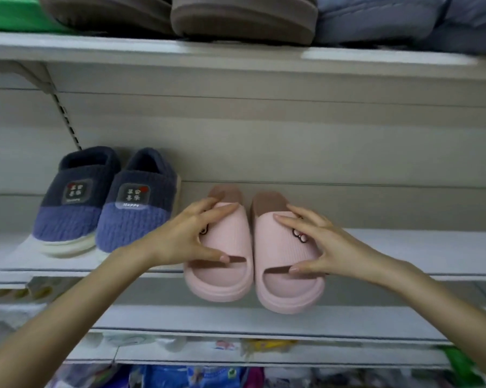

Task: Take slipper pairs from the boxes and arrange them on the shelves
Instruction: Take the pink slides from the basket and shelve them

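**On the mid shelf: pink pair only half seated**

On the mid shelf (404, 247), right of centre, we have the pink pair side by side, heels twd the back wall, toes twd us. Left slipper (225, 278) and right slipper (286, 292) nearly touch along their inner sides. Both toe ends hang out past the shelf's front lip. The rear parts seem to sit on the board, tho we can't see the contact.

Risks, our read:
- Let go now & the overhang could tip either slipper fwd, down to the blurred stock on the lower shelves. Cause: too much sole off the lip.
- Uneven push, one hand ahead of the other, would skew the pair and leave the toes out of line.
- If the left slipper drifts sideways it could nudge the blue knit pair (104, 214), which stands just beside it w/ a small gap.
- The soft sole may drag on the board instead of sliding, so a hard shove could lift a heel.

Hands: left hand (185, 236) lies over the left slipper's strap, fingers across its rear edge, thumb hooked at the front opening, i.e. a pinch on the strap. Right hand (320, 242) mirrors it on the right slipper, fingers spread over the strap by the small bow motif. Forearms rise from bottom-left and bottom-right, wrists approx level. Neither hand is free.
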### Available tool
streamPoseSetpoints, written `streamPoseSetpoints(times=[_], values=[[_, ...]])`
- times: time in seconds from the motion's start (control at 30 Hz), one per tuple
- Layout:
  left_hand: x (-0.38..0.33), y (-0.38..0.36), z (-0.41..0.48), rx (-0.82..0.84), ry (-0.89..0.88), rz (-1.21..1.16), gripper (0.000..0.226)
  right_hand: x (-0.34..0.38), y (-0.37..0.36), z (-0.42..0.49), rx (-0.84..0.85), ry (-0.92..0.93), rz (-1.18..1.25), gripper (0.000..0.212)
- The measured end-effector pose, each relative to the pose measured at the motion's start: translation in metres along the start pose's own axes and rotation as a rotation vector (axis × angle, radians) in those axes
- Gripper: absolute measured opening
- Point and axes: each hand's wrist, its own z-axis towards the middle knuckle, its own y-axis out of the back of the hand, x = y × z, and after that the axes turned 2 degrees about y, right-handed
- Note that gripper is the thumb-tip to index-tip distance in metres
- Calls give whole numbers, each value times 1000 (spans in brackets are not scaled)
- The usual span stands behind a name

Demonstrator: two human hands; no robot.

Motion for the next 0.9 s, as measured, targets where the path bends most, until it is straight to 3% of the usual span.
streamPoseSetpoints(times=[0.2,0.5,0.9], values=[[12,18,18,-13,-30,58,89,-5,-3,29,-65,17,66,86],[37,40,46,141,188,128,92,-12,-2,72,-70,16,57,88],[32,32,38,87,183,84,85,-4,6,91,-35,-123,29,81]])
